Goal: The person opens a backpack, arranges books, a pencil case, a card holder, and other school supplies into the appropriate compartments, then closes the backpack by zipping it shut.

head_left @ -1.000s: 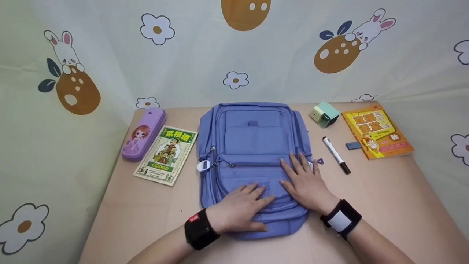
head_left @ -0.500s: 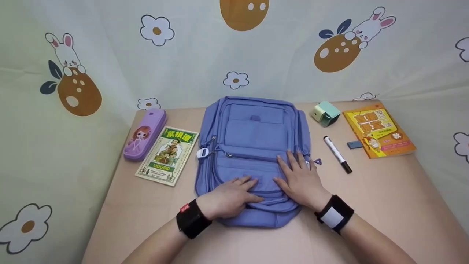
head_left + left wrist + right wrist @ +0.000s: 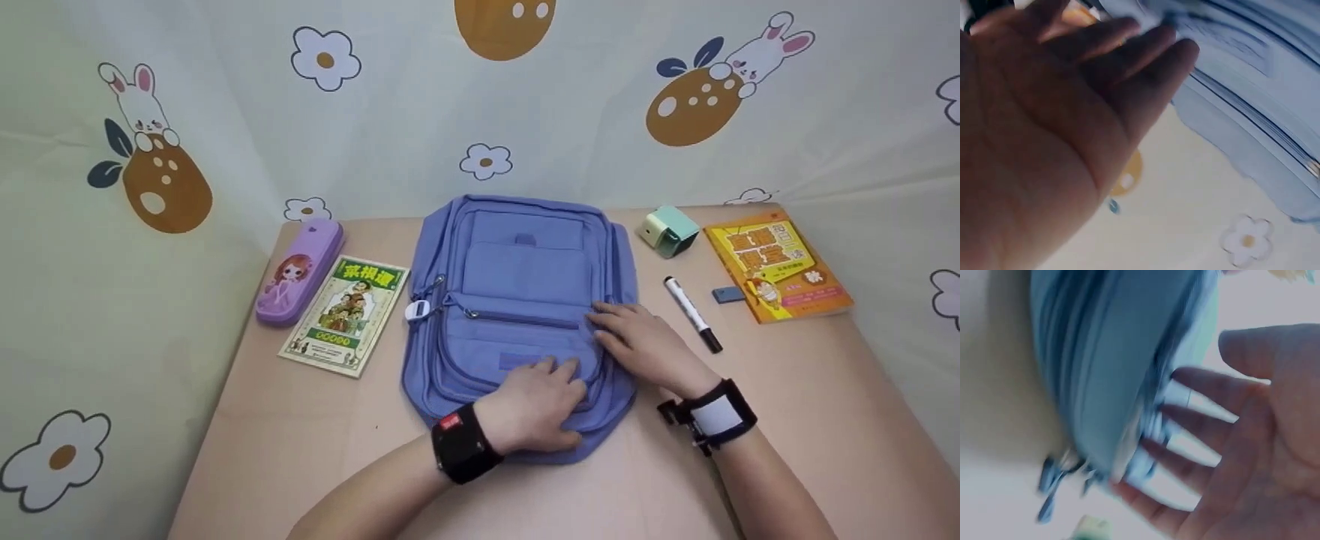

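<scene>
A blue backpack point(image 3: 525, 270) lies on the table, its zippered front pocket facing up. Over its lower front is my left hand point(image 3: 534, 405), fingers spread and fingertips right at the fabric. My right hand point(image 3: 651, 343) reaches in at the bag's right side, fingertips at the end of the front zipper. In the left wrist view the left palm point(image 3: 1044, 140) shows with fairly straight fingers beside the bag. The right wrist view has the right hand's fingers point(image 3: 1196, 422) spread along the bag's side, blurred. A white round tag point(image 3: 418, 310) hangs at the bag's left zipper.
Left of the bag lie a purple pencil case point(image 3: 300, 274) and a green-titled book point(image 3: 346, 315). To the right are a mint-and-cream block-shaped thing point(image 3: 669, 231), a marker point(image 3: 692, 313), a small blue-grey block point(image 3: 727, 295) and an orange book point(image 3: 778, 266). A patterned curtain point(image 3: 390, 112) surrounds the table.
The backpack first slid a little away from me. Since then my left hand has moved right across its lower front, and my right hand has drawn back rightward to the bag's side.
</scene>
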